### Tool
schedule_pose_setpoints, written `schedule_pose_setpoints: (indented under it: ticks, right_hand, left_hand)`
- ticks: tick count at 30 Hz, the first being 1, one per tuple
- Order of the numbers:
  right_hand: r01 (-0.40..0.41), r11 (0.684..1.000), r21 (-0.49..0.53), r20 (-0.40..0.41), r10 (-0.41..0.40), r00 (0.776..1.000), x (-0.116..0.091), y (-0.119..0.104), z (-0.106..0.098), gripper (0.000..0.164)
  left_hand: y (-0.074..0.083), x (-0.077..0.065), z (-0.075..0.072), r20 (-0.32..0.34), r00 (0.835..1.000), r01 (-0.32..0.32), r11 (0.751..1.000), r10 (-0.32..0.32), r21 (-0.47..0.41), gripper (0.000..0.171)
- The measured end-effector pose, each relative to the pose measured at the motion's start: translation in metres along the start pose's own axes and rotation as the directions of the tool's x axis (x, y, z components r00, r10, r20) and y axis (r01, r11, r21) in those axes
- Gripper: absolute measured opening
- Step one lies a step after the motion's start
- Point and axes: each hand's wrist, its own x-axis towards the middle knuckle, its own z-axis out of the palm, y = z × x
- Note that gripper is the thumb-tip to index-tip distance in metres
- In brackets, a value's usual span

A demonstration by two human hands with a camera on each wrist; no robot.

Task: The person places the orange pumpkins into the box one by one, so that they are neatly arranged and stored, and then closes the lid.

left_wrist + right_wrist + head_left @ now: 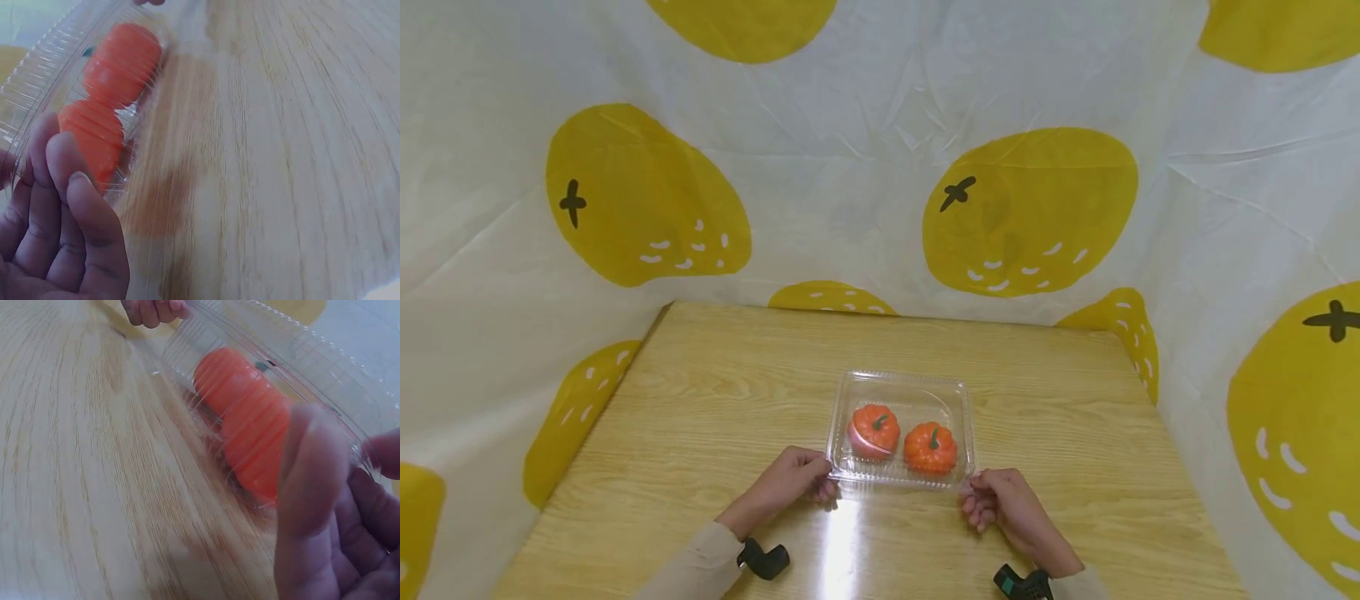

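A clear plastic clamshell container (917, 385) with ribbed walls sits on the table, its lid down over two small orange pumpkins. One pumpkin (875, 432) with a green stem lies on the left inside, and the other pumpkin (931, 450) lies on the right, slightly nearer. My left hand (793, 481) pinches the near left corner of the container's rim between thumb and fingers. At the near right corner, my right hand (1009, 506) pinches the rim likewise. Both wrist views show the pumpkins through the ribbed wall. Whether the lid is snapped down, I cannot tell.
The wooden table (737, 358) has a light grain and a bright glare in front of the container. A white cloth (850, 192) printed with yellow fruit hangs behind the table and along both sides. Dark wrist devices (766, 560) are worn on both wrists.
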Motion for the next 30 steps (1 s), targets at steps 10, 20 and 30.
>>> schedule_pose_setpoints:
  ticks: [10, 20, 30]
  right_hand:
    - [0.075, 0.99, -0.121, 0.06, -0.069, 0.996, -0.002, 0.0, 0.0, 0.04]
    - [0.022, 0.998, -0.056, 0.063, -0.019, 0.998, 0.003, -0.002, 0.001, 0.034]
    - [0.006, 0.987, -0.16, -0.002, -0.006, 1.0, -0.004, -0.013, -0.015, 0.05]
  left_hand:
    - [0.004, -0.002, -0.007, 0.032, 0.999, -0.023, 0.999, 0.022, 0.04, 0.03]
    - [0.003, -0.003, -0.013, 0.072, 0.997, 0.002, 1.0, -0.003, 0.016, 0.03]
    - [0.011, -0.011, -0.04, 0.104, 0.995, -0.012, 0.996, 0.003, 0.086, 0.042]
